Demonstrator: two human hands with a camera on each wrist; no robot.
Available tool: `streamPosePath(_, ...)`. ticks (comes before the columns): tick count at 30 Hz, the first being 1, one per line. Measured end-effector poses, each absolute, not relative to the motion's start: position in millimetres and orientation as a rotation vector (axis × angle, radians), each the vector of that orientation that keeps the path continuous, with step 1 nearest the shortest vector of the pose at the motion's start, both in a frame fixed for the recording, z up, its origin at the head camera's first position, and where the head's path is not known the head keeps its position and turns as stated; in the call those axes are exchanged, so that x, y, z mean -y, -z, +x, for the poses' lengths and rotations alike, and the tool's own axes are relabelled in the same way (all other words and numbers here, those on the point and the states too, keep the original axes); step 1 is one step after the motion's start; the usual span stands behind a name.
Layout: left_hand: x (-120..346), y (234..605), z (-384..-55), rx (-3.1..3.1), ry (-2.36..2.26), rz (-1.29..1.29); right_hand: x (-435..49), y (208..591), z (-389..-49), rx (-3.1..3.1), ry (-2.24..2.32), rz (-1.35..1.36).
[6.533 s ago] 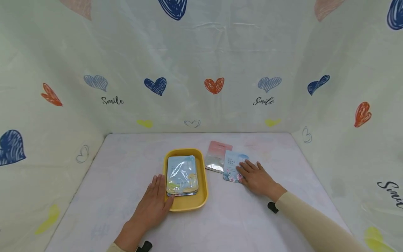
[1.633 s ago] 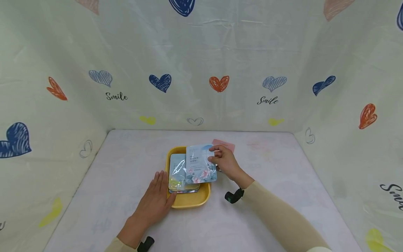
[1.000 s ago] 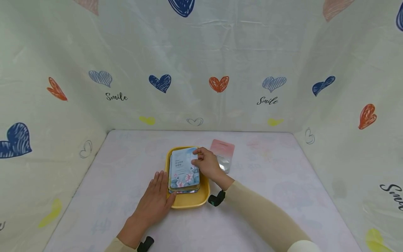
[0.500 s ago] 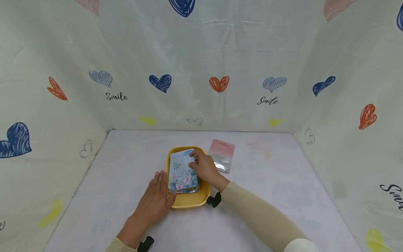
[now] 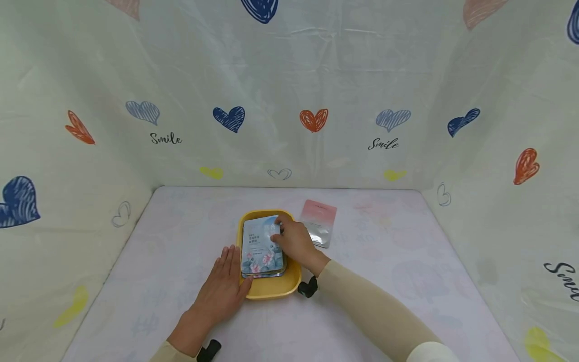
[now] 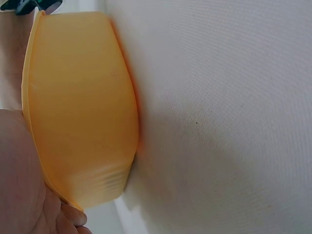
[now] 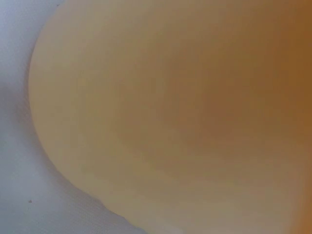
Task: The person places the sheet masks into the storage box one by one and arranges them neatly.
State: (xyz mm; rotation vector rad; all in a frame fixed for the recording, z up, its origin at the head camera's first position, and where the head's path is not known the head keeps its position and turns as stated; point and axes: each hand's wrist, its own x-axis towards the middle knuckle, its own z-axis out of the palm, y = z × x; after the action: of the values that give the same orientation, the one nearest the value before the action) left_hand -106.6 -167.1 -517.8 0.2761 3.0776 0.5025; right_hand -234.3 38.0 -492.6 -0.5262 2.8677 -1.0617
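A blue sheet mask packet with pink flowers (image 5: 259,249) lies on top of a stack of similar packets (image 5: 274,274) inside the yellow tray (image 5: 271,290). With thumb and fingers, my right hand (image 5: 296,242) pinches this top packet along its upper right edge. Straight fingers of my left hand (image 5: 218,290) rest along the tray's left side, thumb at the near rim. In the left wrist view, that hand (image 6: 19,170) touches the rim of the tray (image 6: 83,102). The tray's blurred outer wall (image 7: 146,107) fills most of the right wrist view.
A pink and silver sheet mask packet (image 5: 320,214) lies on the white tabletop (image 5: 384,296) just right of the tray. Pale curtains with printed hearts (image 5: 228,119) enclose the back and sides of the table.
My right hand has carried the blue flowered packet from the table, left of the pink one, onto the stack, then shifted it slightly down and left. My left hand has stayed by the tray.
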Motion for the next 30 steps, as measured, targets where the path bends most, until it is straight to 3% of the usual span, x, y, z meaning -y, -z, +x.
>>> streamPosePath(20, 167, 519, -107, -3.068, -0.522, 0.25, -47, 484, -240, -2.928, 1.079, -0.406)
streamPosePath(30, 166, 521, -109, -3.054, -0.516, 0.235, -100, 488, -268, -3.164, 0.987, -0.528)
